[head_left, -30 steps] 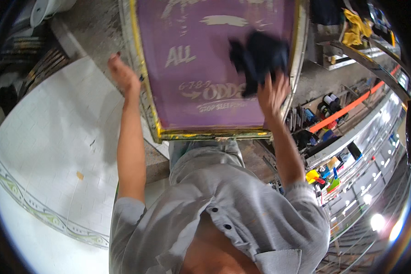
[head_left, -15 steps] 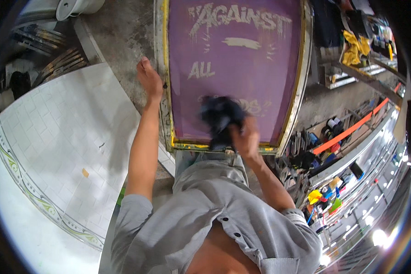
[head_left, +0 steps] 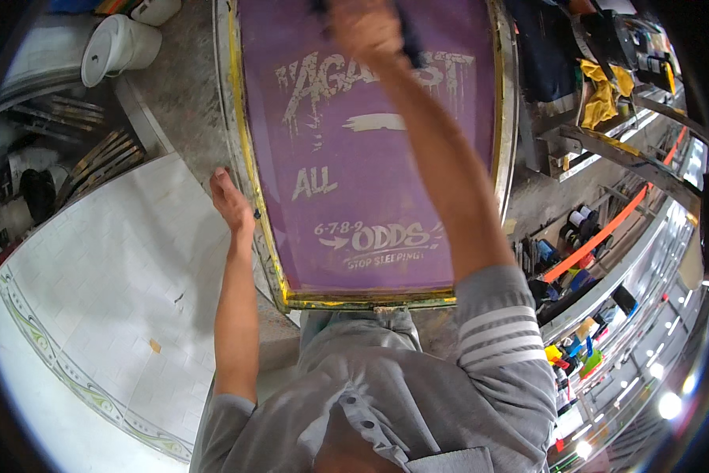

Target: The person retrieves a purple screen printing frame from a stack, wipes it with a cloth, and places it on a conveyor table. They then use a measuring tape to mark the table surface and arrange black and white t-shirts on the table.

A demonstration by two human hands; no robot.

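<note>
A purple screen-printing screen (head_left: 386, 181) with pale lettering stencilled in it lies before me, in a worn frame (head_left: 323, 300) edged with yellow. My right hand (head_left: 362, 31) is at the screen's far end, closed on a dark cloth (head_left: 408, 39) that is pressed to the mesh; motion blurs both, and the hand hides part of the cloth. Beside the frame's left edge is my left hand (head_left: 231, 203), fingers stretched out and pointing away from me. It holds nothing that I can see; whether it touches the frame is unclear.
To the left is a white tile-patterned tabletop (head_left: 110, 260). White buckets (head_left: 122, 51) stand at the far left. Past the screen on the right are a yellow cloth (head_left: 603, 94) on a metal rack, an orange bar (head_left: 595, 236) and several bottles.
My right hand has swept the dark cloth from the screen's near end to its far end, uncovering the lower lettering. My left hand stays beside the frame. The whole view has shifted.
</note>
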